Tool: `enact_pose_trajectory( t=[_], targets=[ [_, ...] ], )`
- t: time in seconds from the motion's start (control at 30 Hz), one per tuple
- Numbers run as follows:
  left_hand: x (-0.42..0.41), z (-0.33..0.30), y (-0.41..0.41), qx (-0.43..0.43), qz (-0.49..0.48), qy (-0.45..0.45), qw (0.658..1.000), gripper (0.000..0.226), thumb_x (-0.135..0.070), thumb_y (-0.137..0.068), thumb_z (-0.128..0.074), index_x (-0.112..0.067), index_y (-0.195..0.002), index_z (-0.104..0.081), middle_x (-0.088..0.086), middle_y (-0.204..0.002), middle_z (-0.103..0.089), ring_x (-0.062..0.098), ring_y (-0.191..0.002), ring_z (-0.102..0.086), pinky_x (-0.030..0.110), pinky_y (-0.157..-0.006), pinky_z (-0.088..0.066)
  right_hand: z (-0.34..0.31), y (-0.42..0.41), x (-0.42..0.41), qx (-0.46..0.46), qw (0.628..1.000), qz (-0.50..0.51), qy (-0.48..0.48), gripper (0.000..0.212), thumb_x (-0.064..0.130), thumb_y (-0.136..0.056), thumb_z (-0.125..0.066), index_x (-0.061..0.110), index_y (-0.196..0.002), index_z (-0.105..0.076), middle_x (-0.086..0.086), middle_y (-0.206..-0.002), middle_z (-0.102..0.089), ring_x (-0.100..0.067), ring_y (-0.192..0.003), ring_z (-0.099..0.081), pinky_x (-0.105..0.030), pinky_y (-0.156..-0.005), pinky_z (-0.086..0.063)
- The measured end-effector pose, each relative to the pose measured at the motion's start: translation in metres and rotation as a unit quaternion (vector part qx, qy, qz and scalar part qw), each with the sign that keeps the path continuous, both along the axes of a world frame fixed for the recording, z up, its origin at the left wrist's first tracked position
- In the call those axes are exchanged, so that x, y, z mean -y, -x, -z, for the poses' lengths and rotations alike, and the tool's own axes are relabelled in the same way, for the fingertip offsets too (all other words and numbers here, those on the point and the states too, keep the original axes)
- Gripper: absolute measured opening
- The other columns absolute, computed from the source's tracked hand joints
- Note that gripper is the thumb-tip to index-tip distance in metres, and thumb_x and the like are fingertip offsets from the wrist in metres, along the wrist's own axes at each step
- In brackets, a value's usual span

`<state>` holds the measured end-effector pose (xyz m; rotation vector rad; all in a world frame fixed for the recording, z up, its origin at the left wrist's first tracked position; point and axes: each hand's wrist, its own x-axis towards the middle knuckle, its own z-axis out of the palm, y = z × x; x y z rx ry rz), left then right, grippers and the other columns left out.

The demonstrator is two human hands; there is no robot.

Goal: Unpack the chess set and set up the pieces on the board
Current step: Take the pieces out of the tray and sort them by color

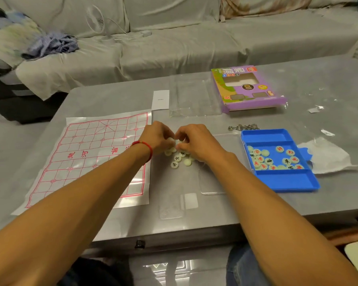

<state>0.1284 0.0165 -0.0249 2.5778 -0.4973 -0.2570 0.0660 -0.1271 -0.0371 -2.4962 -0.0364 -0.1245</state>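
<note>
A paper board (87,153) with a red grid lies flat on the left of the grey table (215,213). Just right of it sits a small pile of pale round chess pieces (179,158), some with black characters. My left hand (158,136) and my right hand (196,141) meet over the far side of this pile, fingers curled down onto pieces; what each one pinches is hidden. A blue plastic tray (285,180) on the right holds several more pieces (273,159) with red and black characters.
A purple game box (250,89) lies at the back, with a clear plastic lid (194,96) and a white slip (160,99) beside it. Metal rings (243,127) and torn plastic wrap (329,155) lie near the tray. A sofa stands behind the table.
</note>
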Motion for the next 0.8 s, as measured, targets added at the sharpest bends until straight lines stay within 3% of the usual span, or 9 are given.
enact_pose_trajectory(
  t=[0.23,0.37,0.43,0.57,0.7,0.8],
  targets=[
    [-0.001,-0.003,0.012,0.003,0.02,0.007,1.0,0.035,-0.013,-0.089,-0.067,-0.013,-0.124,-0.063,0.008,-0.116,-0.067,0.015,-0.092,-0.061,0.024,-0.081,-0.051,-0.007,0.012,0.013,0.02,1.0,0.01,0.004,0.023,0.024,-0.088,-0.072,0.021,-0.111,-0.071,0.002,-0.103,-0.068,-0.013,-0.091,-0.061,-0.029,-0.084,-0.052],
    [0.017,-0.006,0.03,0.105,0.024,-0.035,0.994,0.036,-0.005,-0.086,-0.066,-0.018,-0.119,-0.065,0.008,-0.124,-0.061,0.025,-0.112,-0.056,0.035,-0.097,-0.047,-0.017,0.035,0.042,0.029,0.998,0.05,0.018,0.019,0.028,-0.09,-0.069,0.025,-0.109,-0.071,0.008,-0.1,-0.068,-0.007,-0.087,-0.059,-0.028,-0.082,-0.052],
    [0.036,-0.009,0.046,0.156,0.064,-0.032,0.985,0.032,-0.009,-0.088,-0.065,-0.02,-0.118,-0.066,0.006,-0.123,-0.058,0.025,-0.113,-0.053,0.033,-0.097,-0.045,-0.024,0.05,0.062,0.034,0.994,0.097,0.03,0.018,0.029,-0.09,-0.068,0.024,-0.107,-0.071,0.009,-0.097,-0.068,-0.007,-0.086,-0.06,-0.028,-0.081,-0.052],
    [0.082,-0.003,0.089,0.168,0.204,0.023,0.964,0.031,-0.029,-0.089,-0.058,-0.02,-0.119,-0.063,0.005,-0.122,-0.059,0.023,-0.114,-0.052,0.032,-0.095,-0.044,-0.028,0.087,0.113,-0.001,0.975,0.208,0.076,0.017,0.023,-0.087,-0.069,0.019,-0.103,-0.073,0.0,-0.098,-0.072,-0.018,-0.091,-0.063,-0.032,-0.084,-0.053],
    [0.11,0.029,0.13,0.18,0.224,0.009,0.958,0.052,-0.049,-0.088,-0.046,-0.02,-0.129,-0.055,0.006,-0.128,-0.056,0.025,-0.118,-0.049,0.042,-0.096,-0.043,-0.017,0.118,0.146,-0.137,0.966,0.199,0.095,0.049,0.04,-0.082,-0.076,0.016,-0.124,-0.065,-0.004,-0.121,-0.065,-0.022,-0.107,-0.061,-0.036,-0.093,-0.049],
    [0.11,0.049,0.139,0.201,0.2,0.009,0.959,0.057,-0.054,-0.09,-0.037,-0.021,-0.134,-0.048,0.004,-0.136,-0.05,0.022,-0.125,-0.044,0.039,-0.104,-0.036,-0.015,0.124,0.148,-0.16,0.971,0.155,0.092,0.067,0.047,-0.077,-0.079,0.017,-0.134,-0.058,-0.004,-0.126,-0.06,-0.02,-0.106,-0.057,-0.03,-0.088,-0.046]
  ],
)
